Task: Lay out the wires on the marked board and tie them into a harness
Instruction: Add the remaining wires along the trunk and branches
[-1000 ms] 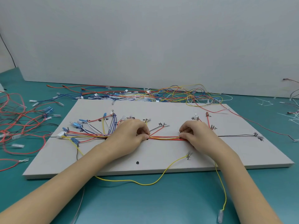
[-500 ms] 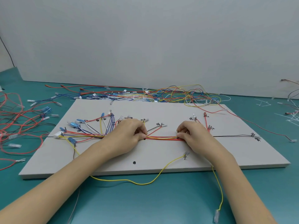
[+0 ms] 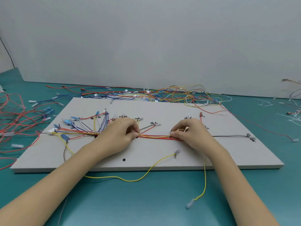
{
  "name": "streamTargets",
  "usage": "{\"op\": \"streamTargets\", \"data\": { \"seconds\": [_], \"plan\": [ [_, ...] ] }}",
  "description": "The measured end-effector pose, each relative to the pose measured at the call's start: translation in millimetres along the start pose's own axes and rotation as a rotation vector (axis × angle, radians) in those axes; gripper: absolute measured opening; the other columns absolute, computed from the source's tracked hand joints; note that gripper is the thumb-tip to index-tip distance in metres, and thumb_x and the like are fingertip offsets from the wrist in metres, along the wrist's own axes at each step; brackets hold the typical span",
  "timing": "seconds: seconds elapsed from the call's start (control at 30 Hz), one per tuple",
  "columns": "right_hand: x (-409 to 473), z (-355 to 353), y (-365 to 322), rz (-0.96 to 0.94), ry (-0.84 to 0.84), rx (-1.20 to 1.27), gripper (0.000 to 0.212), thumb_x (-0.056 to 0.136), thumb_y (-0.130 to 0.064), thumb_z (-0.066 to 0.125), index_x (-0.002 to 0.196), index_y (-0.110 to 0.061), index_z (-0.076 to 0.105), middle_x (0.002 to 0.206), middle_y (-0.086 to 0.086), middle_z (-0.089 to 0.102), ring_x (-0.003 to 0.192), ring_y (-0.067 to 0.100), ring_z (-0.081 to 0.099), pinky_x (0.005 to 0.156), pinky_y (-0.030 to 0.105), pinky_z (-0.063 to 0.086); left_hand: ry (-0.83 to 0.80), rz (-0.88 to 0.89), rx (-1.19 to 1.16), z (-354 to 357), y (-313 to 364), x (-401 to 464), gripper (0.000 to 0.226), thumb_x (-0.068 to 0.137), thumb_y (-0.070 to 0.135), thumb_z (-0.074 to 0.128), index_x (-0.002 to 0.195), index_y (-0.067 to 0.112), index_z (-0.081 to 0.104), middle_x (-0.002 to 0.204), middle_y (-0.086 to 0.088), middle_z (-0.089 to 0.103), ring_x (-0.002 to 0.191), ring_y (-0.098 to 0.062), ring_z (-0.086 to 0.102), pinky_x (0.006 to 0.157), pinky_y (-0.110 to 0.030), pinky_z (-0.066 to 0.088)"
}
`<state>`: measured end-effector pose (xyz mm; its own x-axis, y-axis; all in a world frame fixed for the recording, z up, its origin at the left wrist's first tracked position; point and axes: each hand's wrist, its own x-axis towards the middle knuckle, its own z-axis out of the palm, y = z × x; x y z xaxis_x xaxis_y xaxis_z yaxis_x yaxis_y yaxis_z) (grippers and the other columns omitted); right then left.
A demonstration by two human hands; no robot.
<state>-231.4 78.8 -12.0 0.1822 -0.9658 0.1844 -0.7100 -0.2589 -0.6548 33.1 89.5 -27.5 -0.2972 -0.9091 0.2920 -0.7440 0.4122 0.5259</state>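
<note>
A grey marked board [image 3: 162, 110] lies flat on the teal table. Along its middle runs a bundle of red, yellow and orange wires [image 3: 154, 137]. My left hand [image 3: 120, 132] pinches the bundle at its left part, fingers curled. My right hand [image 3: 190, 132] pinches the same bundle further right. Left of my left hand the wires fan out to blue and white connectors [image 3: 68, 122]. A black wire [image 3: 231, 136] runs from my right hand toward the board's right edge. A yellow wire [image 3: 138, 179] loops off the board's front edge.
Loose red, blue and yellow wires [image 3: 171, 94] pile up behind the board by the grey wall. More red wires [image 3: 14, 118] lie on the table at the left. White cable ties [image 3: 293, 118] are scattered at the far right. A yellow lead's clear terminal [image 3: 189, 205] lies near the front.
Both hands stay on the bundle at nearly the same spots. The view has shifted slightly, so the board sits a little higher and further left in the picture.
</note>
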Motion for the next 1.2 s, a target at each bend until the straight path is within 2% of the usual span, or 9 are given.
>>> {"op": "streamTargets", "data": {
  "seconds": [0.1, 0.27, 0.37, 0.47, 0.57, 0.63, 0.83, 0.93, 1.2],
  "plan": [
    [-1.6, -18.9, 2.0, 0.037, -0.044, 0.11, 0.009, 0.079, -0.017, 0.079, 0.071, -0.02, 0.076, 0.071, -0.003, 0.072, 0.065, 0.001, 0.059, 0.06, 0.015, 0.044, 0.016, 0.02, -0.007, 0.6, -1.3, -1.6, 0.012, 0.086, 0.018, 0.068, 0.083, 0.029, 0.065, 0.082, 0.011, 0.061, 0.082, -0.005, 0.056, 0.075, -0.031, 0.046],
    [-9.0, -35.2, 8.1, 0.143, -0.097, 0.172, 0.008, 0.084, -0.013, 0.074, 0.076, -0.01, 0.074, 0.056, -0.01, 0.063, 0.045, -0.003, 0.048, 0.041, 0.009, 0.033, 0.02, 0.044, -0.02, 0.0, -1.8, -2.6, 0.014, 0.086, 0.018, 0.069, 0.082, 0.031, 0.065, 0.079, 0.01, 0.059, 0.08, -0.007, 0.055, 0.07, -0.026, 0.043],
    [-11.9, -45.9, 16.3, 0.308, -0.139, 0.208, 0.01, 0.089, -0.012, 0.069, 0.082, -0.004, 0.07, 0.055, -0.004, 0.055, 0.04, 0.007, 0.033, 0.037, 0.019, 0.022, 0.043, 0.051, 0.008, 0.4, -0.1, -3.9, 0.013, 0.087, 0.019, 0.069, 0.086, 0.031, 0.067, 0.086, 0.01, 0.055, 0.087, -0.009, 0.051, 0.078, -0.027, 0.04],
    [-15.7, -58.4, 24.5, 0.378, -0.131, 0.138, 0.012, 0.088, -0.012, 0.067, 0.078, -0.006, 0.07, 0.06, 0.001, 0.054, 0.04, 0.007, 0.032, 0.038, 0.019, 0.02, 0.072, 0.065, 0.045, 2.8, 3.3, -5.6, 0.016, 0.09, 0.019, 0.067, 0.096, 0.033, 0.071, 0.094, 0.011, 0.051, 0.097, -0.014, 0.044, 0.09, -0.031, 0.035],
    [-18.1, -68.2, 32.4, 0.407, -0.067, 0.075, 0.017, 0.085, -0.015, 0.07, 0.069, -0.009, 0.069, 0.053, -0.005, 0.054, 0.038, 0.0, 0.038, 0.044, 0.018, 0.025, 0.052, 0.101, 0.08, 4.9, 6.8, -7.8, 0.026, 0.094, 0.015, 0.062, 0.102, 0.038, 0.071, 0.098, 0.013, 0.05, 0.098, -0.014, 0.039, 0.093, -0.034, 0.036],
    [-18.5, -73.2, 38.7, 0.429, -0.001, 0.077, 0.017, 0.082, -0.015, 0.072, 0.07, -0.003, 0.069, 0.051, -0.005, 0.054, 0.048, 0.007, 0.043, 0.052, 0.023, 0.027, 0.043, 0.125, 0.106, 5.2, 8.1, -8.1, 0.029, 0.094, 0.014, 0.061, 0.105, 0.039, 0.072, 0.098, 0.014, 0.051, 0.097, -0.015, 0.037, 0.093, -0.037, 0.037],
    [-16.3, -68.1, 42.0, 0.505, 0.033, 0.021, 0.012, 0.076, -0.009, 0.073, 0.073, 0.002, 0.071, 0.075, 0.021, 0.069, 0.069, 0.026, 0.055, 0.071, 0.034, 0.045, 0.038, 0.135, 0.1, 3.7, 8.4, -8.2, 0.029, 0.095, 0.015, 0.06, 0.108, 0.037, 0.074, 0.096, 0.014, 0.054, 0.095, -0.015, 0.037, 0.09, -0.034, 0.038],
    [-14.9, -68.5, 45.3, 0.54, 0.089, 0.004, 0.01, 0.076, -0.011, 0.076, 0.073, -0.002, 0.073, 0.083, 0.02, 0.072, 0.075, 0.029, 0.061, 0.081, 0.039, 0.051, 0.032, 0.13, 0.095, 3.8, 9.0, -9.4, 0.029, 0.096, 0.015, 0.059, 0.109, 0.037, 0.074, 0.096, 0.014, 0.055, 0.095, -0.014, 0.036, 0.09, -0.031, 0.037],
    [-14.2, -67.9, 48.7, 0.567, 0.241, -0.066, 0.011, 0.076, -0.015, 0.079, 0.067, -0.018, 0.073, 0.074, 0.002, 0.069, 0.08, 0.022, 0.061, 0.077, 0.038, 0.051, 0.026, 0.121, 0.091, 3.9, 9.1, -9.3, 0.03, 0.096, 0.014, 0.058, 0.109, 0.036, 0.073, 0.096, 0.012, 0.056, 0.095, -0.014, 0.037, 0.088, -0.03, 0.037]
  ]
}}
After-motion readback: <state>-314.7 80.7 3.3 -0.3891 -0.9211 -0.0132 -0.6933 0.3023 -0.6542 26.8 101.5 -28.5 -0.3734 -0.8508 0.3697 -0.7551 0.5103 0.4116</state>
